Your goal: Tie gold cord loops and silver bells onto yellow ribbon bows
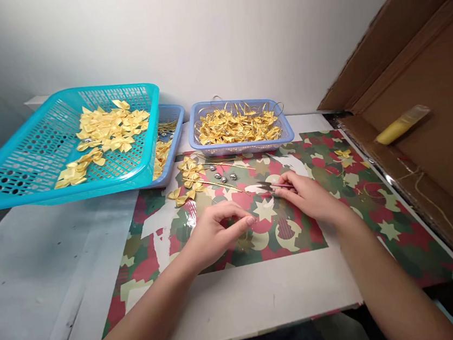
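My right hand [300,191] grips small scissors [267,185] with dark blades and a pinkish handle, the blades pointing left. To the left and nearer me, my left hand [225,227] has its thumb and forefinger pinched together; what is between the fingertips, if anything, is too small to make out. Beyond the left hand lie several yellow ribbon bows [192,180], and beside them several small silver bells [224,178]. Thin gold twist ties [220,185] stretch to the right from the bows.
A turquoise basket [144,165] of bows stands at the left, above a blue basket [174,143]. Another blue basket [244,147] at the back holds finished-looking bows with gold ties. A cardboard wall [423,71] and a yellow-filled tube [401,125] are on the right.
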Motion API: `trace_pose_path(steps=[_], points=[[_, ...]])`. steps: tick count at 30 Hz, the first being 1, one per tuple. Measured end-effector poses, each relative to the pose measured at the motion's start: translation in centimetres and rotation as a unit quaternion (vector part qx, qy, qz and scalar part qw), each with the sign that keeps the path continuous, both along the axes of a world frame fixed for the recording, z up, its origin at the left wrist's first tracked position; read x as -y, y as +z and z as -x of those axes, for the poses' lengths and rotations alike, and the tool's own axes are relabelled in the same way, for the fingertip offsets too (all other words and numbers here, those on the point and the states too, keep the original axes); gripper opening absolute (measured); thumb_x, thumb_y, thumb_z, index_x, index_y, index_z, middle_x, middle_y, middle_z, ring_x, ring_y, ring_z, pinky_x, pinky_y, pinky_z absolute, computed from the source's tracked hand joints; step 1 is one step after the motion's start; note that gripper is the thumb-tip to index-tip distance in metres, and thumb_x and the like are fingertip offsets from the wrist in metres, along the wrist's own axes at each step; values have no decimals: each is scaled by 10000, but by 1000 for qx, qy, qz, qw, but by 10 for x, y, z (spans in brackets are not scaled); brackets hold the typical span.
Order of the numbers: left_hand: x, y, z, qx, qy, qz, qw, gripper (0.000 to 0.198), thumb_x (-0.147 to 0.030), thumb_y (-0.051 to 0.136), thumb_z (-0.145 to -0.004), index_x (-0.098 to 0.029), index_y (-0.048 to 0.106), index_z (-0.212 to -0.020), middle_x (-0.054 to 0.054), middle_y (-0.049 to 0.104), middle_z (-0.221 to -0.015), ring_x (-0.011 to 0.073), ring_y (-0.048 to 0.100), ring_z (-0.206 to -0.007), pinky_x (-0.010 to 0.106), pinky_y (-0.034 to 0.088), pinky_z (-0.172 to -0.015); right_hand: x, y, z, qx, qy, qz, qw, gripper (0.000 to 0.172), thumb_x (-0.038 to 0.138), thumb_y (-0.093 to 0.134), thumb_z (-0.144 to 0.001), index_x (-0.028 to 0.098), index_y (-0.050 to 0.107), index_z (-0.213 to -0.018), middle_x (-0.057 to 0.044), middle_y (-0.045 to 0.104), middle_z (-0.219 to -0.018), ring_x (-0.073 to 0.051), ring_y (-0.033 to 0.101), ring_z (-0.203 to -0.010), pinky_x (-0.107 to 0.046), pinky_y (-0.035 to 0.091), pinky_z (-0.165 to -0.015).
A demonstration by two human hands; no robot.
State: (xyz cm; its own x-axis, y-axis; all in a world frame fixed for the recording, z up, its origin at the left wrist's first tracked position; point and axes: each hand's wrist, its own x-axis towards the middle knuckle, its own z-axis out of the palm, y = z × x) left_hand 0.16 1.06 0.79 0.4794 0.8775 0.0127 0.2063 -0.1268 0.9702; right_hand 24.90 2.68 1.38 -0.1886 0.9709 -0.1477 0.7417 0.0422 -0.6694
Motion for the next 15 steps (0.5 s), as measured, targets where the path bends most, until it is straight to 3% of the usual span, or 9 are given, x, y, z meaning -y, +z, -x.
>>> trace_pose_path(steps=[3, 5, 8, 9, 10, 11, 13, 15], points=[[-2, 2, 4, 68, 48, -88, 993, 176, -295, 651, -853, -192, 732, -736, 26, 619, -748, 135, 574, -722, 258, 468, -670, -8, -11, -6, 105, -51, -80, 990, 148, 337, 525, -883, 208, 513, -812, -68, 609, -946, -259, 529, -944, -406, 398, -830], [-2, 3, 7, 101, 91, -139, 981, 150, -269, 646, -863, -204, 735, -762, 12, 589, -723, 120, 555, -681, 249, 456, -635, -9, -13, -4, 115, -72, -115, 984, 122, 322, 568, -843, 211, 541, -802, -84, 611, -978, -288, 512, -983, -444, 381, -866], [2, 8, 10, 124, 118, -233, 957, 102, -207, 639, -871, -216, 734, -836, -4, 581, -686, 108, 538, -630, 242, 439, -596, 0, -5, 11, -33, -99, -130, 986, 149, 359, 595, -821, 210, 595, -811, -80, 627, -958, -264, 545, -924, -415, 409, -838], [4, 10, 10, 121, 116, -274, 947, 95, -193, 640, -869, -214, 731, -855, -6, 578, -677, 107, 530, -620, 243, 432, -587, 6, -1, 20, -129, -100, -94, 982, 208, 406, 573, -842, 206, 608, -796, -69, 632, -898, -234, 568, -845, -384, 432, -792], [7, 13, 9, 114, 109, -318, 935, 88, -188, 643, -865, -209, 729, -865, -7, 574, -667, 108, 521, -611, 248, 424, -580, 14, 2, 29, -230, -70, -1, 971, 312, 476, 535, -866, 198, 619, -753, -58, 634, -809, -211, 583, -763, -362, 449, -744], [10, 15, 7, 100, 97, -362, 922, 82, -194, 643, -866, -201, 725, -867, -4, 575, -660, 111, 513, -609, 255, 415, -578, 22, 4, 39, -322, -14, 127, 938, 421, 551, 492, -877, 185, 637, -729, -59, 639, -756, -201, 601, -719, -357, 463, -727], [18, 17, 1, 66, 59, -433, 897, 109, -233, 623, -883, -183, 718, -860, 4, 584, -648, 117, 493, -600, 281, 403, -592, 40, 4, 60, -458, 59, 341, 819, 507, 643, 499, -844, 171, 647, -734, -42, 633, -684, -181, 620, -662, -330, 486, -691], [26, 17, -6, 32, 15, -484, 874, 125, -252, 609, -892, -194, 719, -879, 11, 630, -657, 129, 473, -604, 296, 381, -584, 53, -1, 77, -528, 23, 398, 750, 346, 509, 631, -831, 178, 628, -732, 17, 566, -603, -110, 551, -553, -227, 444, -557]])
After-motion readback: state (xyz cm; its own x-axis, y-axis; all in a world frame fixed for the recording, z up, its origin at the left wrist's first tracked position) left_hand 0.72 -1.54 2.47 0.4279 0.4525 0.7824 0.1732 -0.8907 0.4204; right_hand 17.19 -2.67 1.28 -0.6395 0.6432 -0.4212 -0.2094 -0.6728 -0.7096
